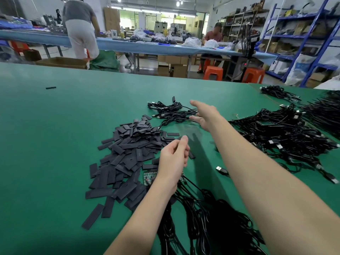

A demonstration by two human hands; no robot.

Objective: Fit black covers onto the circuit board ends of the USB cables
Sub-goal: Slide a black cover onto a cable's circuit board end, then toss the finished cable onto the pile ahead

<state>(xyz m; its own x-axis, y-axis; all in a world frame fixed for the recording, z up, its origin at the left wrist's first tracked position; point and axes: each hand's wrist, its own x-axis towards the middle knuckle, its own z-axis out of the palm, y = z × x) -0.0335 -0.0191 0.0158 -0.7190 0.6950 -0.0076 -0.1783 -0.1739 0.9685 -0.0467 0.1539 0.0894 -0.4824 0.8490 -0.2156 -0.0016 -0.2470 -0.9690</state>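
My right hand reaches fingers spread, empty, over finished cables mid-table, left hand loosely curled, empty, beside the covers; these look light, floppy sleeves, best pinched at edges, boards by sides.

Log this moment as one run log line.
right hand open over small cable bundle | left hand loosely curled, empty, beside cover pile | no cover fitted
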